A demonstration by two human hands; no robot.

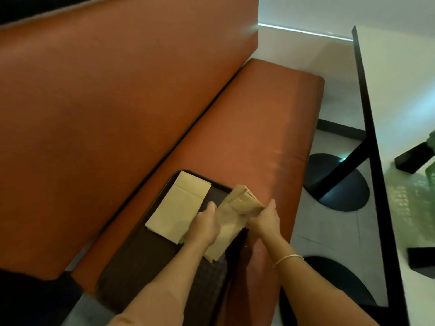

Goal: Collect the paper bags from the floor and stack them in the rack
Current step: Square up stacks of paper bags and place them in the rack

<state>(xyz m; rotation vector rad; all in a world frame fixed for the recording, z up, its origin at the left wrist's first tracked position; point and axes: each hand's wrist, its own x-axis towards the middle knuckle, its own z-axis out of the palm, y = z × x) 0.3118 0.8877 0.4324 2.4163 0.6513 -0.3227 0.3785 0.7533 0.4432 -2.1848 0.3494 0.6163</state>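
Both hands (235,222) — fingers curled round crumpled bag (237,208).

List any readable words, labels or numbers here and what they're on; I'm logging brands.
None can be read. The flat brown paper bag on the dark tray and the crumpled brown paper bag show no print. Pale marks on the green basket are too blurred.

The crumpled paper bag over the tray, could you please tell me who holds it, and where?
Both hands hold the crumpled paper bag: the left hand grips its left edge, the right hand its right side, above the tray.
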